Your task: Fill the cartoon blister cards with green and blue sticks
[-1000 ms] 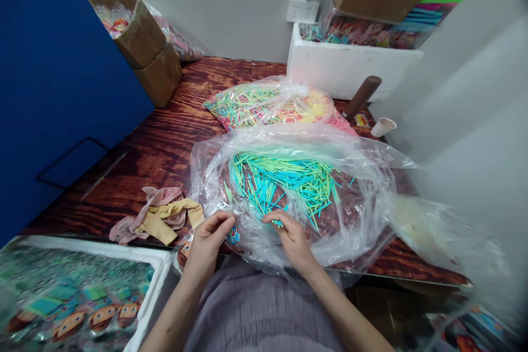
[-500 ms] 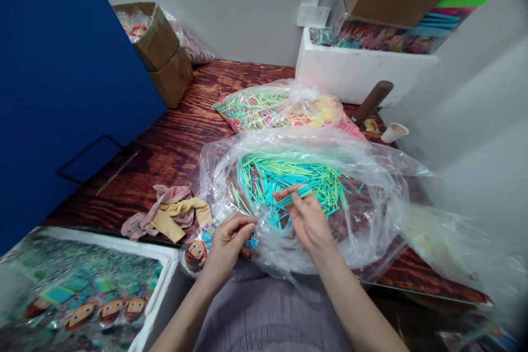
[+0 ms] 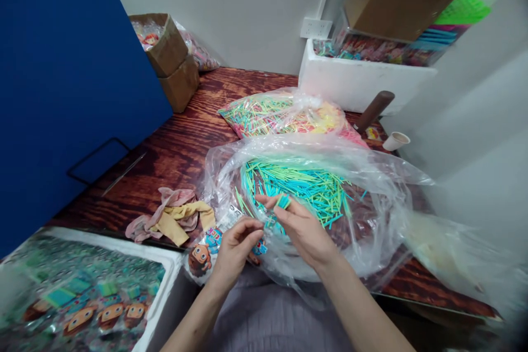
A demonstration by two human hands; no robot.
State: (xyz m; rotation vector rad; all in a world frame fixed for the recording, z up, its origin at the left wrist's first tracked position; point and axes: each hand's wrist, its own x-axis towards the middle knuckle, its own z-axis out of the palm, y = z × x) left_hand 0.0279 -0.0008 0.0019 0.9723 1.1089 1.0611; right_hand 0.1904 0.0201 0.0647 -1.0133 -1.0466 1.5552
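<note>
My left hand (image 3: pixel 241 245) is closed on a clear printed plastic bag (image 3: pixel 213 237) with a cartoon face on it. My right hand (image 3: pixel 303 228) pinches a small bundle of green and blue sticks (image 3: pixel 282 202), its index finger reaching toward the bag's upper edge. Beneath and behind the right hand, a heap of loose green and blue thin sticks (image 3: pixel 305 181) lies in a large open clear plastic bag (image 3: pixel 383 203). Whether the bundle touches the printed bag I cannot tell.
A foam box (image 3: pixel 169 280) with filled printed bags stands at the lower left. Crumpled cloths (image 3: pixel 177 217) lie beside it. Farther back are a bag of multicoloured sticks (image 3: pixel 264 113), a brown cylinder (image 3: pixel 374 110), a paper cup (image 3: pixel 396 141), a white foam box (image 3: pixel 355 82) and cardboard boxes (image 3: pixel 177 82).
My right hand has moved left and slightly down with the stick bundle, closer to my left hand. The bundle has turned in the fingers. The camera view has shifted a little.
</note>
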